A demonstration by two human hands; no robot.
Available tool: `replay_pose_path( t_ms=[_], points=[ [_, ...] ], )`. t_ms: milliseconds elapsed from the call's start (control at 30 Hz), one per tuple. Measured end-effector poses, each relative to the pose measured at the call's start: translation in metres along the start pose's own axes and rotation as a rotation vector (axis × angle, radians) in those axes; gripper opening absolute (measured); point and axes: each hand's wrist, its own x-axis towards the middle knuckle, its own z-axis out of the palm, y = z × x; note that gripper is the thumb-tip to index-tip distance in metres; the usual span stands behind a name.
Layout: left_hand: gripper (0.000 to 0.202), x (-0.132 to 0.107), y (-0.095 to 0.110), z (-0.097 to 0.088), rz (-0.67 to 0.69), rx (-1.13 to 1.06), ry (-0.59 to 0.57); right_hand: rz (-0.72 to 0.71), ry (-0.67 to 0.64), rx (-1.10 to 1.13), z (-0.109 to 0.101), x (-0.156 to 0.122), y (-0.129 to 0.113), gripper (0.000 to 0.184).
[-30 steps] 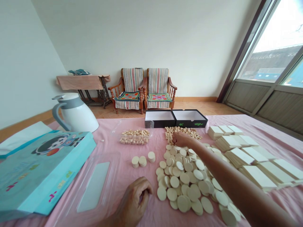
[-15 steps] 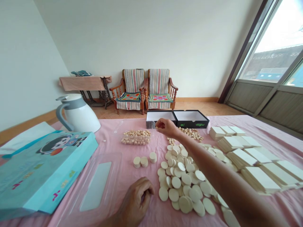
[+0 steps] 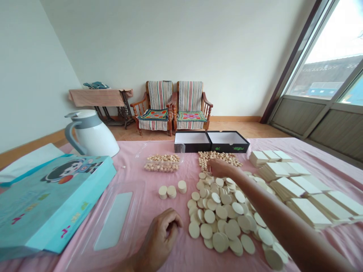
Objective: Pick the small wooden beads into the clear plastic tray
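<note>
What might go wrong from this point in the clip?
Small wooden pieces could scatter or mix with the loose round discs, since the right hand is where the two piles meet.
The right forearm stretches over the discs and might drag some.
The three short disc stacks might topple if the nearby left hand bumps them.

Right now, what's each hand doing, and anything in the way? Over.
Right hand at the small tan pieces, fingertips hidden. Left hand loosely curled near the pale discs. Nearest clutter: those discs, below right forearm.

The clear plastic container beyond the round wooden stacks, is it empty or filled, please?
Not empty: small pale wooden pieces lie inside the clear plastic container.
</note>
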Motion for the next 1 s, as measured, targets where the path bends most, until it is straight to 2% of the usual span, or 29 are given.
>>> replay_pose_path(
  t_ms=[200,367,500,600,733,833,933,1000],
  points=[
    [0.013,0.004,-0.007,0.000,-0.093,-0.148,0.146,0.040,0.086,0.006,0.010,-0.002,0.003,0.021],
    [0.012,0.007,-0.008,-0.001,-0.107,-0.155,0.228,0.017,0.259,0.092,-0.006,0.009,-0.010,0.020],
    [0.016,0.005,-0.011,-0.001,-0.094,-0.141,0.221,-0.120,0.440,0.366,-0.028,0.024,-0.041,0.014],
    [0.016,0.003,-0.013,-0.001,-0.102,-0.133,0.184,-0.186,0.493,0.550,-0.039,0.038,-0.062,0.013],
    [0.015,0.001,-0.015,-0.001,-0.101,-0.115,0.155,-0.220,0.521,0.739,-0.043,0.049,-0.061,0.017],
    [0.017,0.000,-0.015,0.000,-0.098,-0.117,0.139,-0.099,0.520,0.537,-0.039,0.045,-0.042,0.018],
    [0.018,0.000,-0.014,0.001,-0.109,-0.121,0.135,0.044,0.328,0.163,-0.028,0.035,-0.020,0.022],
    [0.018,0.001,-0.013,0.002,-0.107,-0.112,0.133,0.091,0.206,0.049,-0.015,0.029,-0.010,0.022]
  ],
)
